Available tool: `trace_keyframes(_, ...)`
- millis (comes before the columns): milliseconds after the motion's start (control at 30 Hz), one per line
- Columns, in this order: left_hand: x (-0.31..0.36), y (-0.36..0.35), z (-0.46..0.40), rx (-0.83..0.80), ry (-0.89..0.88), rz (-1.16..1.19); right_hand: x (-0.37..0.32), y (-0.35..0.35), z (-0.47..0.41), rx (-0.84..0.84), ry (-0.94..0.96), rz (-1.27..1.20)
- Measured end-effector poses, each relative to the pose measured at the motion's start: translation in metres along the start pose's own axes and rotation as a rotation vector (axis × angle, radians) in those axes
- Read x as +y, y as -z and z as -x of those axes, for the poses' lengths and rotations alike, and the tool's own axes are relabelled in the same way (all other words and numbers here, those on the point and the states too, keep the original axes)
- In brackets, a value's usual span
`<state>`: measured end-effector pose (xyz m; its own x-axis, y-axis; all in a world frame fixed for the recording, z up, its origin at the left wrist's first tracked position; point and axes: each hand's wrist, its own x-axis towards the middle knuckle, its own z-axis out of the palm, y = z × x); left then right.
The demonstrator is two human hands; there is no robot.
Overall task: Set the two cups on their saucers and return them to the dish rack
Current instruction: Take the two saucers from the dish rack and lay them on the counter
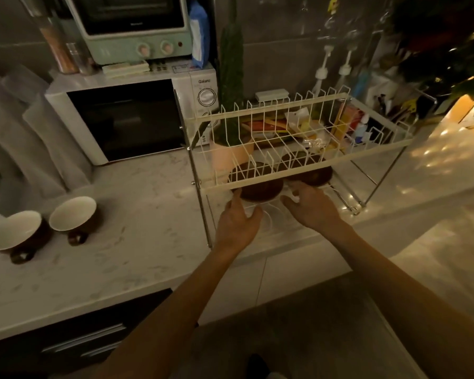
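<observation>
Head view of a marble countertop (137,214) bearing a two-tier wire dish rack (298,160). Left hand (237,224) and right hand (314,206) both reach under the rack's upper tier toward its lower shelf; the fingers of each are loosely spread and partly curled, and neither hand has a closed hold on anything; the left fingertips lie at the near-left rim of the near saucer, the right fingertips between the two saucers, though actual contact cannot be told from this view. Near saucer (262,190), dark brown, rests on the lower shelf just ahead of the left hand; far saucer (311,176), also dark brown, lies beside it to the right and further back, partly screened by the white wires of the upper tier. The two cups stand well apart from the rack at the left of the countertop; left cup (14,233) and right cup (71,217) are side by side, each white inside and dark brown outside, tilted on a small dark foot. A white microwave (126,119) stands behind, with a pale green toaster oven (137,26) on top.
</observation>
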<state>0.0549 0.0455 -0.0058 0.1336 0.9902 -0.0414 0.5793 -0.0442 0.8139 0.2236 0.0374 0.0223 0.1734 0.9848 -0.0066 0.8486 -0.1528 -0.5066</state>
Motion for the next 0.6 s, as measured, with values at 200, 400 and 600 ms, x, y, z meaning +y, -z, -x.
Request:
trace_keyframes(200, -0.005, -0.003, -0.037, 0.061, 0.241, 0.176, 0.011, -0.007, -0.035, -0.039, -0.085, -0.113)
trace_keyframes(400, -0.007, 0.001, -0.059, 0.108, 0.3, 0.263, 0.016, -0.021, -0.061, -0.097, -0.136, -0.105)
trace_keyframes(600, -0.011, -0.003, -0.078, 0.097, 0.321, 0.379, 0.018, -0.029, -0.075, -0.055, -0.067, -0.124)
